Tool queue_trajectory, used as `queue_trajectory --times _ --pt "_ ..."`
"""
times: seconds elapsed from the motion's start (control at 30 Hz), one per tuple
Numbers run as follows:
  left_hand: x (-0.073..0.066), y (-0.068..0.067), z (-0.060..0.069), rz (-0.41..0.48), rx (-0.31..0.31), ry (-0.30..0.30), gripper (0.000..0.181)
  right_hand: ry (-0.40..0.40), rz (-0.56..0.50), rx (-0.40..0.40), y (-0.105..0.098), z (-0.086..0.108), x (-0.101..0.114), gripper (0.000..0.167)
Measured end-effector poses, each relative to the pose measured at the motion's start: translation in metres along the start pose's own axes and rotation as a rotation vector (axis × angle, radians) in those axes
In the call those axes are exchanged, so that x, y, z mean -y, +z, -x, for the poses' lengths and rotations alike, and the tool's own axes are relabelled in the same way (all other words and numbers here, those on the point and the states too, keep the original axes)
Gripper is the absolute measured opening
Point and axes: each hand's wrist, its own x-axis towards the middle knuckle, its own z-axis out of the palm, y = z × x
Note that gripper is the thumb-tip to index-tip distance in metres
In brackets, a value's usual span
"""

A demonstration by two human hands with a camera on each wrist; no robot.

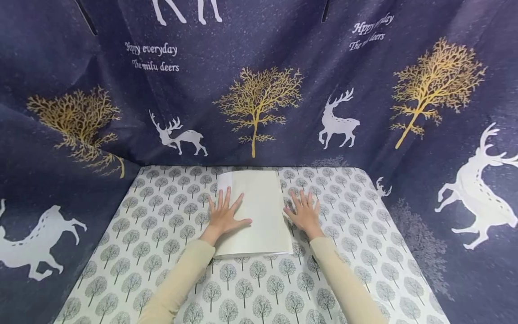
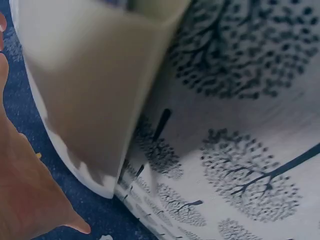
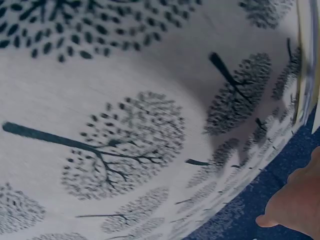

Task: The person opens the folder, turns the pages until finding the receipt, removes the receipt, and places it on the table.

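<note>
This was a small draped-off booth, its kind of building unclear: navy curtains (image 1: 275, 40) printed with white deer (image 1: 339, 124), golden trees (image 1: 254, 130) and "Hppy everyday" lettering (image 1: 159, 49) hung around a table (image 1: 162, 234) spread with a tree-patterned tablecloth (image 1: 137, 216).

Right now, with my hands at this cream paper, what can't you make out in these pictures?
- Head view: whatever lies under the cream paper, which covers it.
- Head view: the upper part of the top deer, cut off by the top edge.
- Left wrist view: the rest of the left hand, cut off by the left edge.
- Right wrist view: most of the right hand, cut off by the right edge.
</note>
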Motion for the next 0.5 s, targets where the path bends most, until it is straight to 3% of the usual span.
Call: queue_trajectory --times 0.23,0.5 --pt "-0.008 0.01 0.01 0.014 0.03 0.049 0.099 0.033 -0.022 0.034 0.005 0.005 -0.009 0.075" --pt "-0.031 0.017 0.034 0.08 0.083 0.131 0.102 0.073 -0.072 0.088 0.014 0.01 -0.013 0.076"
